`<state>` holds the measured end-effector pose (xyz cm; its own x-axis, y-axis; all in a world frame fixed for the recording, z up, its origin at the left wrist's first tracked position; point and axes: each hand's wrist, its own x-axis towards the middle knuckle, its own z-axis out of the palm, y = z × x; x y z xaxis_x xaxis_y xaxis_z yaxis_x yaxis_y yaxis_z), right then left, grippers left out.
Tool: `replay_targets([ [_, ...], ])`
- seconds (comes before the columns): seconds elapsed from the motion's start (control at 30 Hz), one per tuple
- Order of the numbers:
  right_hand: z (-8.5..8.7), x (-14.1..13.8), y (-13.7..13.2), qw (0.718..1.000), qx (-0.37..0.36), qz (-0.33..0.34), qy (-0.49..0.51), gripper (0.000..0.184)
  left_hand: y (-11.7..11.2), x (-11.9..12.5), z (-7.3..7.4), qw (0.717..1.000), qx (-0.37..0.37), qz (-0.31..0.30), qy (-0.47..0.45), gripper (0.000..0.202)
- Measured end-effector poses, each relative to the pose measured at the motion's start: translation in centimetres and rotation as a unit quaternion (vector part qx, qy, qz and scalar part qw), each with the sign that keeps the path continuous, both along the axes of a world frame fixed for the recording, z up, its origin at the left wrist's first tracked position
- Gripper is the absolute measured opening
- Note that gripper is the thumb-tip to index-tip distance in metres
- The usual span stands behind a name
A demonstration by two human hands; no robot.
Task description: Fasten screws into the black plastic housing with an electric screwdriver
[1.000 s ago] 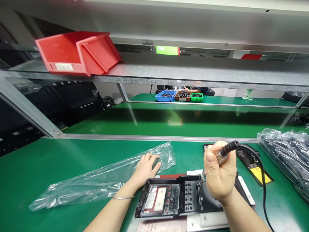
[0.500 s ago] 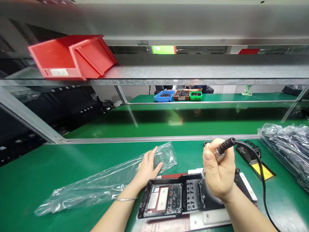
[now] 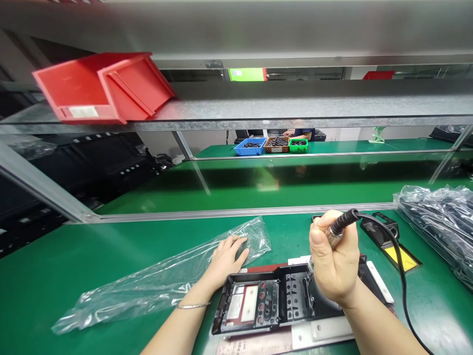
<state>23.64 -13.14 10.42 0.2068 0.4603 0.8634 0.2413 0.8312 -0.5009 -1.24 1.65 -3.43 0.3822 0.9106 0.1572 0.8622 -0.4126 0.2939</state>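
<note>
My right hand (image 3: pixel 334 259) is closed around a corded soldering iron (image 3: pixel 334 235), its cable rising over the top and running down to the right. The metal end of the iron points down into a black plastic housing (image 3: pixel 283 320), but my fist hides most of the tip. With fingers spread, my left hand (image 3: pixel 227 256) lies on a clear plastic bag (image 3: pixel 148 286), just behind the housing's left part. The housing rests on a fixture with white blocks (image 3: pixel 325 331) and a reddish-brown base (image 3: pixel 254 345).
A black iron stand with a yellow sponge (image 3: pixel 402 257) is to the right. Bagged dark parts (image 3: pixel 439 227) lie farther right. A red bin (image 3: pixel 103 88) sits on the metal shelf (image 3: pixel 295 101). Across the bench are blue (image 3: pixel 249 149), brown and green bins, near another person's arm.
My left hand's fingers have drawn in a little and lowered on the bag. My right hand keeps the iron at nearly the same spot. The view has shifted slightly.
</note>
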Motion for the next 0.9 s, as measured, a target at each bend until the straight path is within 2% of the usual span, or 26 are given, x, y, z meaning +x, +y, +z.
replay_targets([
  [0.17,-0.4,0.1,-0.1,1.000,-0.016,0.002,-0.004,0.013,-0.1,0.1,-0.2,0.999,0.023,0.015,-0.018,0.044],
  [0.33,-0.6,0.2,-0.1,1.000,-0.028,0.010,-0.008,0.012,-0.5,0.5,0.3,0.996,0.063,0.038,-0.057,0.063],
  [0.43,-0.6,0.3,-0.1,0.999,-0.033,0.019,-0.015,0.012,-0.4,0.5,0.5,0.995,0.048,0.026,-0.084,0.069],
  [0.63,0.5,0.9,-0.4,0.995,-0.067,0.051,-0.049,0.010,-0.2,0.2,0.5,0.998,0.000,-0.043,-0.054,0.035],
  [0.77,1.4,2.0,-0.5,0.991,-0.110,0.039,-0.068,0.011,-0.4,0.5,0.7,0.998,-0.006,-0.037,-0.053,0.034],
  [0.9,1.4,2.6,-0.7,0.986,-0.146,0.020,-0.077,0.012,-0.5,0.6,0.9,0.998,-0.005,-0.038,-0.056,0.032],
])
